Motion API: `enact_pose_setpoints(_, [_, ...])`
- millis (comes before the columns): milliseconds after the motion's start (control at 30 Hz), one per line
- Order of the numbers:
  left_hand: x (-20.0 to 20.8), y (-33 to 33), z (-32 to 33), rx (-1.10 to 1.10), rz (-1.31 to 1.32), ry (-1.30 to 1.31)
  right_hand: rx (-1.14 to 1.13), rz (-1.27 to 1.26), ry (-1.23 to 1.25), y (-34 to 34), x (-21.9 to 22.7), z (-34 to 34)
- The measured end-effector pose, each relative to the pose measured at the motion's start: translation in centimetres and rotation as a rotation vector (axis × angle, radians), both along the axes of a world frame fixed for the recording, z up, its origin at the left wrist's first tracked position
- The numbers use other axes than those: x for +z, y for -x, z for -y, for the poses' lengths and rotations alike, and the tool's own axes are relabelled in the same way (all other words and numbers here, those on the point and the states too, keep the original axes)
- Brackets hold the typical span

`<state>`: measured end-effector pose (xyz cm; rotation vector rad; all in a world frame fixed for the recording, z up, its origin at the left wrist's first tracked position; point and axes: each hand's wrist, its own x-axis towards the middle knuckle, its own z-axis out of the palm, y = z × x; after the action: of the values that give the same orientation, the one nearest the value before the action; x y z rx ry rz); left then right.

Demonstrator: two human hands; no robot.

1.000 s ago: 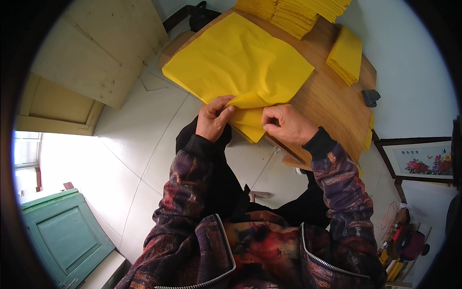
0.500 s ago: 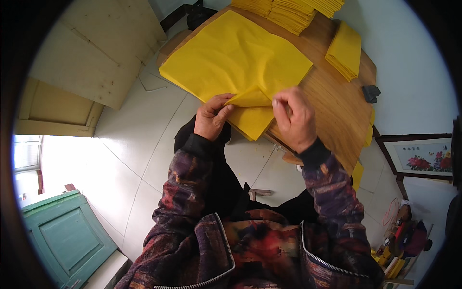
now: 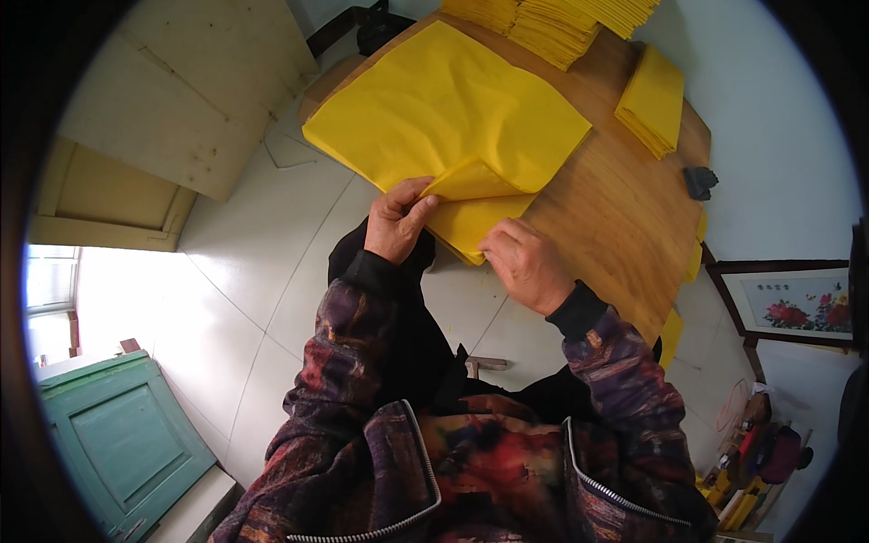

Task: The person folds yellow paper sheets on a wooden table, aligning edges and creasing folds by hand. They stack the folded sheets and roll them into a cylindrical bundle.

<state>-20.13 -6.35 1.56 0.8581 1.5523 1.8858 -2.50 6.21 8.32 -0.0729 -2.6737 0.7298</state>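
A large yellow paper sheet (image 3: pixel 444 100) lies spread over the near left part of a wooden table (image 3: pixel 602 217), wrinkled across its middle. My left hand (image 3: pixel 396 222) pinches its near edge between thumb and fingers, and a flap there is curled up and back. Under the flap another yellow layer (image 3: pixel 471 222) shows, its corner hanging over the table's edge. At that corner my right hand (image 3: pixel 529 267) has its fingertips closed on the paper.
Folded yellow stacks (image 3: pixel 552 32) stand at the table's far side, with a smaller folded pile (image 3: pixel 654 100) to the right. A dark grey lump (image 3: pixel 700 182) sits by the right edge. A framed flower picture (image 3: pixel 787 299) leans at the right; a green cabinet door (image 3: pixel 136 443) is at lower left.
My right hand has moved down and left, from beside the raised flap to the lower layer's corner. The flap's right end now lies loose. My left hand keeps its place.
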Motion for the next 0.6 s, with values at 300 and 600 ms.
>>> enact_pose_setpoints(300, [0.4,0.0,0.1,-0.018,0.013,0.008,-0.022,0.309,0.466,1.0,0.8,-1.5])
enact_pose_setpoints(600, [0.5,0.0,0.0,-0.020,0.010,-0.020,-0.160,0.286,0.566,0.6,1.4,-0.7])
